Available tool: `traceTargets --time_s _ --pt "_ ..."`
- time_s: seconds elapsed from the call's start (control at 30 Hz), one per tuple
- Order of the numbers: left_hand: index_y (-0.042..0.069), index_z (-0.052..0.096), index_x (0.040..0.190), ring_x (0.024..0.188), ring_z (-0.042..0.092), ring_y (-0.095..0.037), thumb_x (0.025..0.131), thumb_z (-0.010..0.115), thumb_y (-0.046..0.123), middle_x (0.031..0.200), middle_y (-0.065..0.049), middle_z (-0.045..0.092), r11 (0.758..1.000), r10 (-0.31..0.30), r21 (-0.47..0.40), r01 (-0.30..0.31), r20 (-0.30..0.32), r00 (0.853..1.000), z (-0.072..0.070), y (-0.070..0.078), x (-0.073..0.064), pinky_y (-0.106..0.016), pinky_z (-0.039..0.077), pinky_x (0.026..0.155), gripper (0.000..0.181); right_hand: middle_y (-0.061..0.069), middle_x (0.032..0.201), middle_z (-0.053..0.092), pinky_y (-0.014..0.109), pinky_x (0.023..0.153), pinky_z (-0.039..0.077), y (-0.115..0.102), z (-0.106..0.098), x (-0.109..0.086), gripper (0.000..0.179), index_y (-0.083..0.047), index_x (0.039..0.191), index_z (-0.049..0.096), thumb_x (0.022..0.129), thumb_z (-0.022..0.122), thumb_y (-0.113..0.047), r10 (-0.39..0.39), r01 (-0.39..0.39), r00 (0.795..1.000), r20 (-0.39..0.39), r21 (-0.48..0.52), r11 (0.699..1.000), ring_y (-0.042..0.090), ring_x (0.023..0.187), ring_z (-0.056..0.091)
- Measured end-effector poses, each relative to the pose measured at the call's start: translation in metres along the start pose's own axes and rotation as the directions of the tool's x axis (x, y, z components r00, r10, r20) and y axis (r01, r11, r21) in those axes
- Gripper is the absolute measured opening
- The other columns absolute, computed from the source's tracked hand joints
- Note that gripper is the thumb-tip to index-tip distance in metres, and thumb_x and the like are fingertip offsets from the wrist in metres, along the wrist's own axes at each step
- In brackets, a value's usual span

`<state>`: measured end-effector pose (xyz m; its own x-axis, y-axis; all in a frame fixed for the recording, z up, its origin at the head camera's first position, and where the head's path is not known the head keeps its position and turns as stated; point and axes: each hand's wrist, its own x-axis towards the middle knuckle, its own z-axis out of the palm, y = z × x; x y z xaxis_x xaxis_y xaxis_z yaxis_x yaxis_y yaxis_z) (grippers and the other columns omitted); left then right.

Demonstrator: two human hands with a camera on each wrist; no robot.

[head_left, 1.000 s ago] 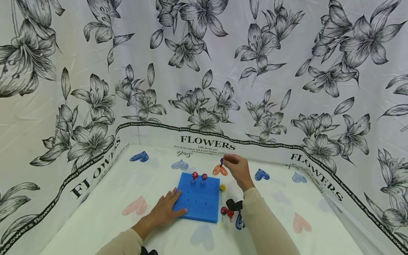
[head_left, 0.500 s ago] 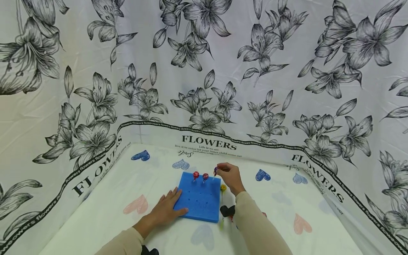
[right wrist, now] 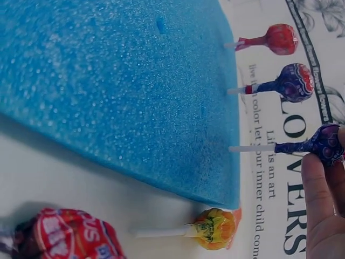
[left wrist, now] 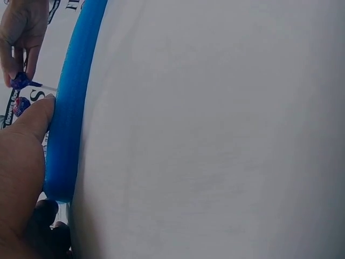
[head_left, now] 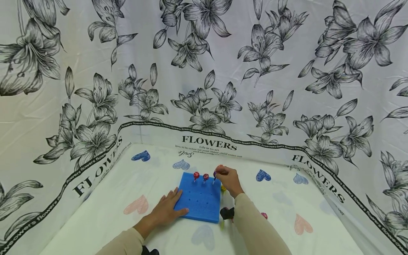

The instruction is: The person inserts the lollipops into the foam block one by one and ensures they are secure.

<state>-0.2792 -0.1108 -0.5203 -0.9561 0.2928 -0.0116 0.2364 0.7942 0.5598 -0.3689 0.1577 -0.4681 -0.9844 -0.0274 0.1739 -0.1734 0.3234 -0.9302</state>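
Note:
A blue foam board with small holes lies on the cloth. My left hand rests on its left edge, fingers spread. At the far right corner, my right hand pinches the head of a purple-wrapped lollipop; in the right wrist view its white stick meets the foam, though how deep it sits I cannot tell. Along the far edge, a red lollipop and a blue-and-red lollipop stand with their sticks in the board. The left wrist view shows the left thumb against the board's side.
Right of the board lie a yellow lollipop and a red lollipop. Another red one shows past the right sleeve, which partly covers this group. A white heart-patterned cloth spreads underneath, and a flower-printed curtain hangs behind.
My right hand has come from beyond the board, leftward and nearer, bringing the purple lollipop's stick to the far right corner. The left hand has stayed on the board.

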Motion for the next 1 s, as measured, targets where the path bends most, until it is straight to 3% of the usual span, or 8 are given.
traceTargets --time_s 0.47,0.7,1.0 --pt "0.007 0.030 0.152 0.142 0.014 -0.039 0.086 0.059 0.062 0.157 -0.015 0.020 1.000 0.020 0.007 -0.020 -0.010 1.000 0.001 0.000 0.001 -0.055 0.007 0.112 0.091 0.009 0.101 0.065 0.038 0.084 0.053 -0.006 0.000 -0.003 0.021 -0.001 0.109 0.069 0.089 0.068 -0.007 0.028 -0.026 0.998 0.058 -0.038 0.999 0.025 0.093 0.063" --pt "0.006 0.031 0.151 0.142 0.014 -0.040 0.085 0.059 0.063 0.157 -0.015 0.021 1.000 0.011 -0.007 -0.011 0.001 1.000 0.004 0.001 -0.001 -0.057 0.007 0.112 0.091 0.007 0.099 0.065 0.038 0.082 0.053 0.005 0.003 -0.008 0.024 0.001 0.111 0.068 0.088 0.069 -0.008 0.066 -0.062 0.997 0.032 -0.113 0.992 0.023 0.091 0.062" --pt "0.007 0.031 0.151 0.142 0.014 -0.039 0.084 0.060 0.065 0.157 -0.014 0.021 1.000 -0.014 0.007 0.014 -0.010 1.000 0.003 -0.001 0.001 -0.057 0.007 0.112 0.093 0.007 0.100 0.066 0.041 0.084 0.053 0.001 0.007 -0.006 0.024 -0.001 0.111 0.069 0.089 0.069 -0.011 0.048 -0.041 0.998 0.036 -0.186 0.982 0.023 0.093 0.062"
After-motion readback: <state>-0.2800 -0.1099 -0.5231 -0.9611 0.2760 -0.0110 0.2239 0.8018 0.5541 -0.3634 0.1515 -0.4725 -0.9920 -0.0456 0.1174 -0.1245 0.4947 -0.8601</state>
